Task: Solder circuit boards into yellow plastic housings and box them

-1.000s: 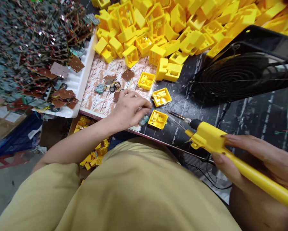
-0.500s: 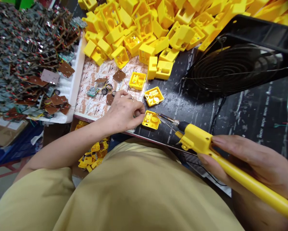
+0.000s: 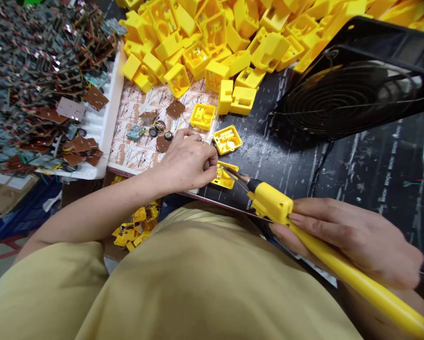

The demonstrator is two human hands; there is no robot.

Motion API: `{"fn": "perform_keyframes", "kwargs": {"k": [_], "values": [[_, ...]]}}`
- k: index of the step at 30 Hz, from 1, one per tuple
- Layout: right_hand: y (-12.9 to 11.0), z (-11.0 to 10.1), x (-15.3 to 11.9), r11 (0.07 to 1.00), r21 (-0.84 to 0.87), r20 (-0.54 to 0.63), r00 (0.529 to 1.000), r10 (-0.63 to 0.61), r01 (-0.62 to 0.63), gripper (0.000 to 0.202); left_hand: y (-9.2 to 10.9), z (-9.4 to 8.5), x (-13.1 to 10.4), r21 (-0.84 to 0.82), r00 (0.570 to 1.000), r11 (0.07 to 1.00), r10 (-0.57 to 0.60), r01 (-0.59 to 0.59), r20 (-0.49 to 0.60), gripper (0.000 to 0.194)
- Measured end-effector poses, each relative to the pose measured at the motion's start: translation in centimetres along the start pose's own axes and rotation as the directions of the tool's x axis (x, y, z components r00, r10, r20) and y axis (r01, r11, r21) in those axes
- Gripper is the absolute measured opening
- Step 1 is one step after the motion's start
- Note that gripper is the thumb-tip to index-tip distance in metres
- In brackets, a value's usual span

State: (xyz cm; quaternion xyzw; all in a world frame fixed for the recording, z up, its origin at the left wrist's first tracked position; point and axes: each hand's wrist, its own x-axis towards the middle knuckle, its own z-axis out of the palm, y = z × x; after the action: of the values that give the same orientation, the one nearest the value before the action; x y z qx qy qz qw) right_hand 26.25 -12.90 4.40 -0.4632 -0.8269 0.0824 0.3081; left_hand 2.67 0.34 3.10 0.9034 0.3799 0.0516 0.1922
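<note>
My right hand (image 3: 353, 236) is wrapped round a yellow soldering tool (image 3: 273, 203), whose metal tip reaches into a small open yellow housing (image 3: 228, 180) near the table's front edge. At that housing's left side is my left hand (image 3: 190, 163), its fingers pinched together; what they hold, if anything, is hidden. Just behind lies a second open housing (image 3: 229, 140), and a third one (image 3: 202, 116) sits farther back. Left of these are small round black parts (image 3: 157, 127) and a brown board (image 3: 175, 109).
Many yellow housings (image 3: 215, 33) are heaped at the back. A black fan (image 3: 353, 89) stands at the right. On the left, a white foam tray (image 3: 114, 101) holds a large pile of circuit boards. Below the table edge are more yellow parts (image 3: 137, 226).
My right hand has moved left with the soldering tool, and its tip is now farther over the front housing. My left hand has shifted slightly right, covering more of the housing's left side.
</note>
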Motion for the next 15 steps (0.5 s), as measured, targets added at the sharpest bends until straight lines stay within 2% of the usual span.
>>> {"fn": "perform_keyframes", "kwargs": {"k": [4, 6, 11, 15], "values": [[-0.4, -0.5, 0.9, 0.993, -0.04, 0.016, 0.993, -0.115, 0.115, 0.013, 0.1, 0.1, 0.2, 0.01, 1.0, 1.0, 0.005, -0.005, 0.004, 0.018], [-0.2, -1.1, 0.7, 0.994, -0.025, 0.008, 0.994, -0.11, 0.11, 0.012, 0.1, 0.2, 0.3, 0.014, 1.0, 1.0, 0.013, -0.013, 0.005, 0.017], [1.2, -2.2, -0.9, 0.997, -0.078, 0.034, 0.999, 0.004, -0.001, 0.004, 0.1, 0.0, 0.4, 0.022, 0.999, 1.0, 0.021, -0.022, 0.029, 0.016], [1.2, -1.5, -1.6, 0.987, -0.058, -0.11, 0.984, 0.141, -0.148, 0.018, 0.1, -0.1, 0.5, 0.029, 0.999, 0.999, 0.012, -0.014, 0.048, 0.016]]}}
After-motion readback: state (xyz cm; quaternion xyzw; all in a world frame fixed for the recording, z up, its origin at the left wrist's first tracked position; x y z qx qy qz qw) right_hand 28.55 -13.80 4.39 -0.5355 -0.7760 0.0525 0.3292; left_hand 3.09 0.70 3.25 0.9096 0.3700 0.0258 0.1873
